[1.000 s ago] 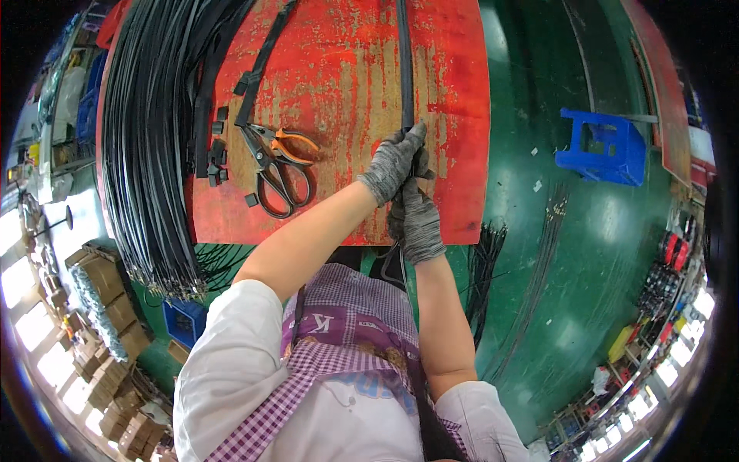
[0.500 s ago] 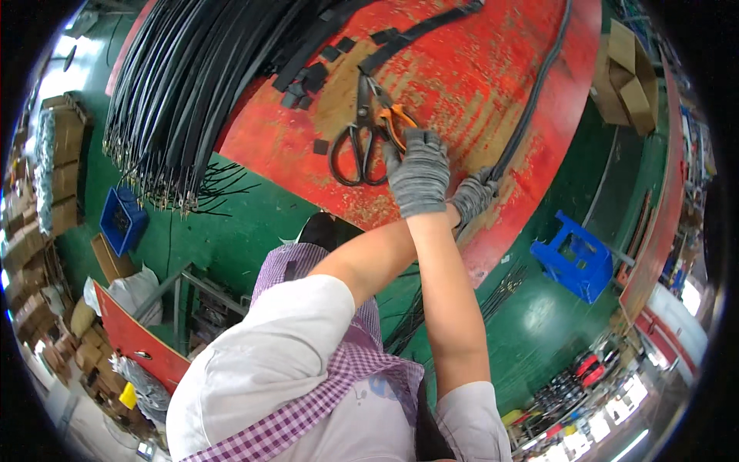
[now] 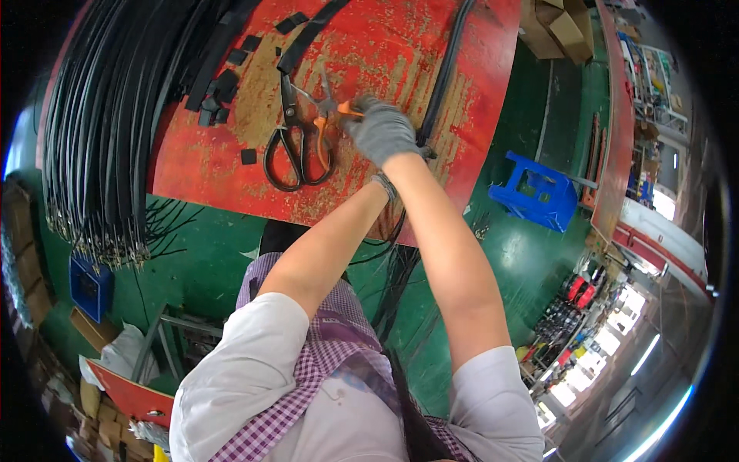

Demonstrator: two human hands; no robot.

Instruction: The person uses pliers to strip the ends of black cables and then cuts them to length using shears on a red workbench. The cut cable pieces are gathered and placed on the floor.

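Note:
My right hand (image 3: 381,132), in a grey knitted glove, has its fingers closed round one orange handle of a pair of pliers (image 3: 329,108). The pliers' jaws are spread, and their other handle lies over the black-handled scissors (image 3: 292,123) on the red table. My left hand (image 3: 387,187), also gloved, is mostly hidden beneath my right wrist; only its cuff and a bit of glove show. It is at the near end of a long black sleeved cable bundle (image 3: 446,65), seemingly gripping it. A black strip (image 3: 312,35) lies beyond the scissors' blades.
A thick bundle of black cables (image 3: 115,138) hangs over the table's left edge. Small black pieces (image 3: 223,88) lie on the worn red table (image 3: 200,165). A blue plastic stool (image 3: 535,192) and an open cardboard box (image 3: 556,29) stand to the right.
My right hand has taken hold of the orange-handled pliers, which have turned and opened wider. My left hand has gone further under my right wrist. The whole view has shifted.

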